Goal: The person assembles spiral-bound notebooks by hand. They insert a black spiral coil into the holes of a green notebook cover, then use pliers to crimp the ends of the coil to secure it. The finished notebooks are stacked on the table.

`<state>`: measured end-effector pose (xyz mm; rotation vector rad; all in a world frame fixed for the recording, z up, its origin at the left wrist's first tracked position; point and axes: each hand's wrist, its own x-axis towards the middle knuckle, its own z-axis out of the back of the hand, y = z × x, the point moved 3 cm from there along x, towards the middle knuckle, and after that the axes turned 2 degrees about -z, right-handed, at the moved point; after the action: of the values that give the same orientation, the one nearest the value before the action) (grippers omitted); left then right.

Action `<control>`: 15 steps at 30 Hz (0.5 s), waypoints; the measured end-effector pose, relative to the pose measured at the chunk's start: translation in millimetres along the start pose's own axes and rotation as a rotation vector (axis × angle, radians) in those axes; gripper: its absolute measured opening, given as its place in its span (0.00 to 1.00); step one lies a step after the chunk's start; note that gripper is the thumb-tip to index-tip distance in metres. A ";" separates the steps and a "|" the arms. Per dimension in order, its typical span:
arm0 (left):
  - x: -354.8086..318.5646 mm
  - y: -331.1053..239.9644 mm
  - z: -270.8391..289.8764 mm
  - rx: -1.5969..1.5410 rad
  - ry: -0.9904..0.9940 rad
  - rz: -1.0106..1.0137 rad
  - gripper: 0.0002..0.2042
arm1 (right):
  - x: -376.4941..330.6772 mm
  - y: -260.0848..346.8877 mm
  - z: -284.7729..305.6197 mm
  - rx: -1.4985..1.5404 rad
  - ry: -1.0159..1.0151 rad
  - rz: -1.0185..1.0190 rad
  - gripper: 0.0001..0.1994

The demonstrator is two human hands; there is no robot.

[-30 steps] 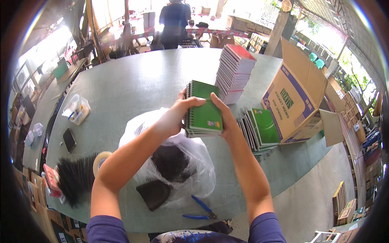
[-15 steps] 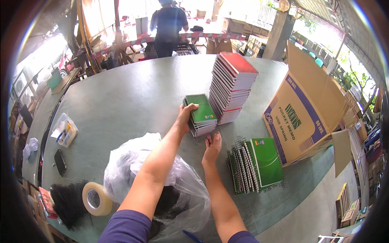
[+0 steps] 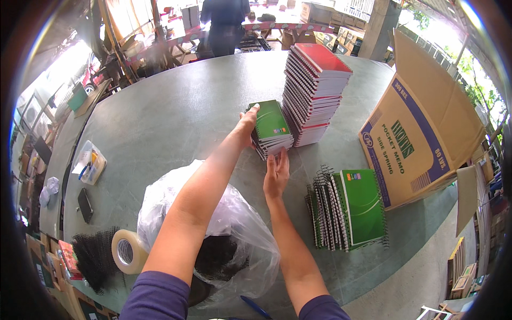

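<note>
A short stack of small green spiral notebooks (image 3: 273,124) stands on the grey table, beside the left face of a tall stack of red-covered spiral notebooks (image 3: 314,90). My left hand (image 3: 247,127) grips the green stack from its left side, thumb on the top cover. Against the stack's near edge rest the outstretched fingers of my right hand (image 3: 276,173); its palm holds nothing. To the right of that hand, more green spiral notebooks (image 3: 367,210) lie in a leaning pile, their black coils showing.
A large open cardboard box (image 3: 408,146) stands at the right. Under my left forearm sits a clear plastic bag (image 3: 170,194) with dark contents. Leftward are a tape roll (image 3: 140,256), black coils (image 3: 95,258), a phone (image 3: 84,205) and a plastic tub (image 3: 97,168). A person (image 3: 224,26) stands beyond the table.
My right hand has moved up from just short of the green stack to touch its near edge. My left hand keeps its grip. The whole view has shifted slightly.
</note>
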<state>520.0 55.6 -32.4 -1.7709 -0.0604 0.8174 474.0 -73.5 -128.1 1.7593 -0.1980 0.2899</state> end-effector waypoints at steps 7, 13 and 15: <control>27.4 23.3 -4.0 -0.111 0.141 -0.029 0.42 | -0.3 -0.9 -3.3 -0.138 0.073 -0.015 0.31; 19.3 26.5 -7.9 -0.208 0.264 -0.078 0.43 | -17.7 17.4 1.1 -0.197 0.273 -0.004 0.29; -20.2 6.9 -17.2 0.085 -0.016 -0.164 0.41 | -54.3 69.9 21.7 -0.484 0.427 -0.104 0.29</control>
<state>511.7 30.2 -26.2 -1.6562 -0.1768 0.7058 403.9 -110.6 -83.3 1.1922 0.1252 0.4889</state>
